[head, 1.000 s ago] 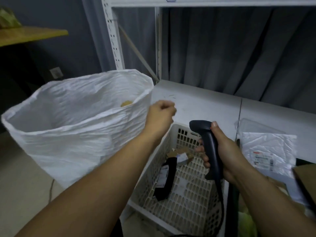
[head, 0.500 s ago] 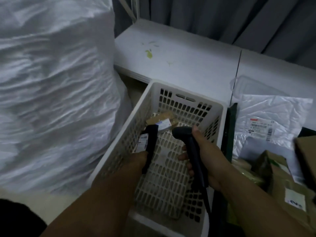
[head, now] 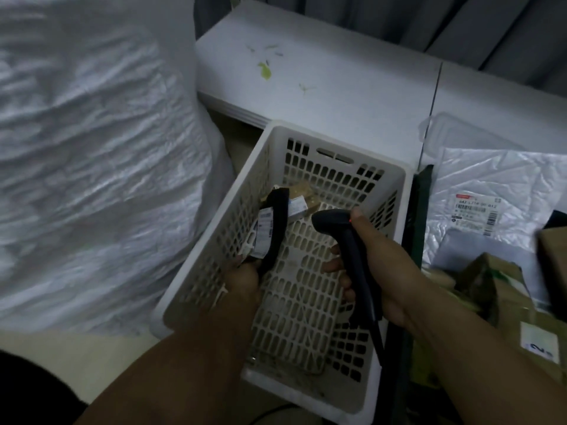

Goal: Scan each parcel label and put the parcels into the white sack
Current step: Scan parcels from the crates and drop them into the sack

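Grey curtain at back, white table below it, slotted basket nearer me, white sack just beside basket on left. Left grip pinching black parcel by lower end, holding it upright inside basket. Right grip wrapping round scanner, nose aiming toward parcel. Judging next: be turning label flat to scanner, keeping it uncreased & steady. Brown parcel lying at basket's far end.
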